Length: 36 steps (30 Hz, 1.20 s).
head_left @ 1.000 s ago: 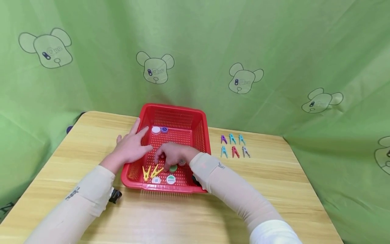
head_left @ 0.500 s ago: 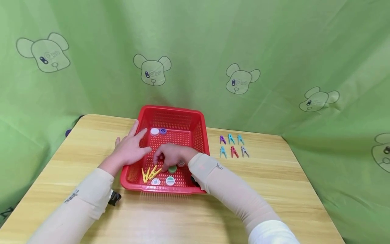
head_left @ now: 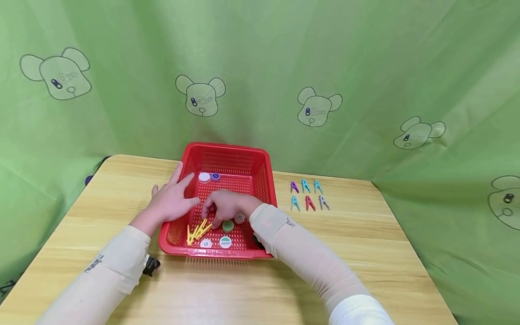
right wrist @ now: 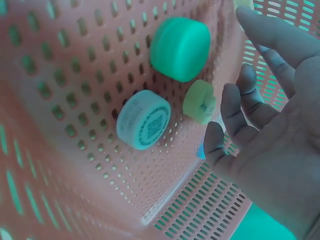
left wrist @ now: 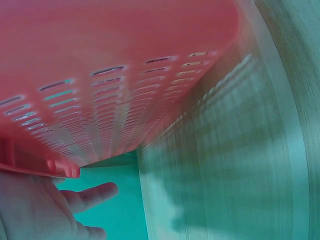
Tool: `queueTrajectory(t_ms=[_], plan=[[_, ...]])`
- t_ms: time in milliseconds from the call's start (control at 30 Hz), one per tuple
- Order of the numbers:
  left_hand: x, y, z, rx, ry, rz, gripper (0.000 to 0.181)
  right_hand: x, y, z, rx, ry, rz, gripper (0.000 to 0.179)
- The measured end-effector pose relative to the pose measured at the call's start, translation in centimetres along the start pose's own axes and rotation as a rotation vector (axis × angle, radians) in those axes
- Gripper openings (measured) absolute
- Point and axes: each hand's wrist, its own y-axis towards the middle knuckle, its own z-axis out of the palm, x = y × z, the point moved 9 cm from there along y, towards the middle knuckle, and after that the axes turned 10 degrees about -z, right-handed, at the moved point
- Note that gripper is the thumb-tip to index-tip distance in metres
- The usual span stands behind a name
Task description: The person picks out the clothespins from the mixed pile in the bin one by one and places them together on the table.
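My left hand (head_left: 172,201) rests on the left rim of the red basket (head_left: 216,253), fingers spread; its fingertips reach beyond the rim in the left wrist view. Inside, my right hand (head_left: 223,205) bends down over two yellow clothespins at the front left. Its thumb and index fingertip pinch the nearer yellow clothespin (head_left: 204,229), which lies against the other yellow clothespin (head_left: 192,235). The remaining fingers are loosely curled in the right wrist view. Close to this hand lie a green cap (head_left: 228,226), a greyish cap (head_left: 239,218) and two white printed caps (head_left: 225,242).
A white cap (head_left: 204,177) and a purple cap (head_left: 215,177) sit at the basket's back left. Right of the basket, several clothespins, among them a red clothespin (head_left: 310,203) and a purple clothespin (head_left: 294,187), lie in two rows on the wooden table (head_left: 357,239). A green curtain (head_left: 260,54) hangs behind.
The nearer yellow clothespin has slid left with my right fingers until it meets the other one, which has turned a little. My left hand stays on the rim. The head view has shifted slightly.
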Motion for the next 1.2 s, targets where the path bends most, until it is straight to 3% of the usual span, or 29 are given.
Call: queueTrajectory(t_ms=[133, 333, 633, 967, 1200], plan=[[-0.1, -0.1, -0.1, -0.001, 0.004, 0.003, 0.083, 0.4, -0.3, -0.4, -0.005, -0.023, -0.014, 0.021], [-0.2, -0.1, 0.0, 0.009, 0.002, 0.005, 0.085, 0.6, -1.3, -1.7, -0.03, -0.015, 0.046, 0.02], [-0.4, -0.2, 0.0, 0.019, -0.005, 0.007, 0.086, 0.7, -2.5, -4.0, -0.125, -0.112, 0.149, 0.023], [-0.4, -0.4, 0.1, 0.035, -0.02, 0.001, 0.086, 1.4, -4.2, -6.1, -0.249, -0.078, 0.18, 0.022], [-0.5, -0.6, 0.0, 0.044, -0.022, -0.002, 0.085, 1.6, -6.3, -8.6, -0.391, -0.105, 0.222, 0.024]])
